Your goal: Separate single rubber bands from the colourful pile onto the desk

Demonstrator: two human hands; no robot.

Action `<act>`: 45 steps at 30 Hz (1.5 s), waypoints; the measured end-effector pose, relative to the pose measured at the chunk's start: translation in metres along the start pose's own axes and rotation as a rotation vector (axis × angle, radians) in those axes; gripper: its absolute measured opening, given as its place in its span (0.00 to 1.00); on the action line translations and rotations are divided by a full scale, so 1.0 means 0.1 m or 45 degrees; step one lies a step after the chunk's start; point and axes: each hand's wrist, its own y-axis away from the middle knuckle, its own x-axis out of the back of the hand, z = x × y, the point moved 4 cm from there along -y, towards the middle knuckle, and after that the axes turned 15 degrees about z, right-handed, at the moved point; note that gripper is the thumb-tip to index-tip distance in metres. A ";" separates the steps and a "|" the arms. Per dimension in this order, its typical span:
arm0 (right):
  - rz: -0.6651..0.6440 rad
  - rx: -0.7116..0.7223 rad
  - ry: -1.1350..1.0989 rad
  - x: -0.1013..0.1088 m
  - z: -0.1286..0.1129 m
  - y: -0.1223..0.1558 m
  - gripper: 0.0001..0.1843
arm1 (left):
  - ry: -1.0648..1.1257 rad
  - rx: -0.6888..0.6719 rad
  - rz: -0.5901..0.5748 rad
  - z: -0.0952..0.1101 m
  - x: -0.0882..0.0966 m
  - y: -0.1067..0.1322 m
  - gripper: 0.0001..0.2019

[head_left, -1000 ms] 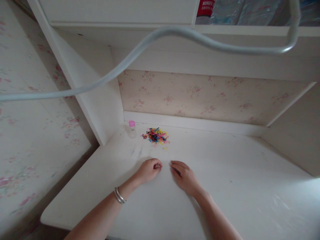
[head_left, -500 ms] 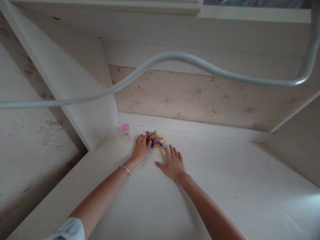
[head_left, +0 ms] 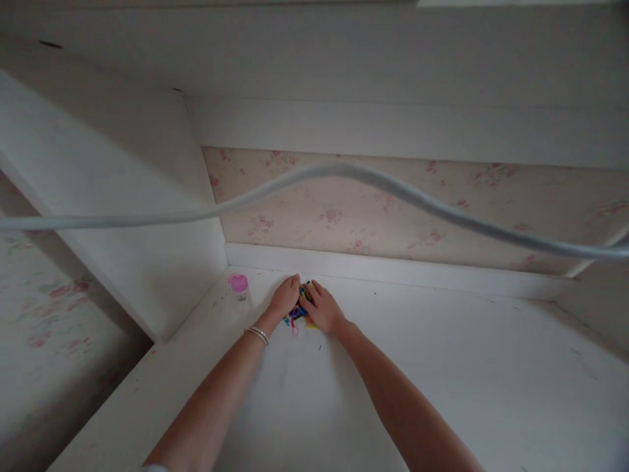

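A small pile of many-coloured rubber bands lies on the white surface, squeezed between both hands and partly hidden by them. My left hand is cupped along the pile's left side, its fingers held together. From the right, my right hand curls over the pile with its fingers on the bands. One pink loop sticks out toward me below the hands. Left of my left hand stands a small clear bottle with a pink cap.
A pale curved bar crosses the view in front of the flowered wall. White side panel bounds the surface on the left, and a low ledge runs along the back. Overhead hangs a white shelf underside.
My right hand has moved in from the right onto the pile, and my left hand has turned along its side. The bands are pressed into a tighter heap. The view has shifted.
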 end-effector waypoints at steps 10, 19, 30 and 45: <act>-0.013 -0.039 -0.178 -0.10 -0.03 -0.25 0.22 | 0.487 0.206 0.018 0.00 0.12 0.13 0.26; -0.134 -0.063 -0.479 0.18 -0.11 0.15 0.18 | 0.329 0.129 0.132 -0.11 0.32 0.22 0.14; 0.043 -0.259 -0.478 0.43 0.09 0.28 0.27 | 0.239 0.122 -0.085 -0.08 0.18 0.12 0.21; -0.124 0.001 -0.288 0.28 -0.17 0.46 0.20 | 0.549 0.093 -0.240 0.28 0.29 0.57 0.26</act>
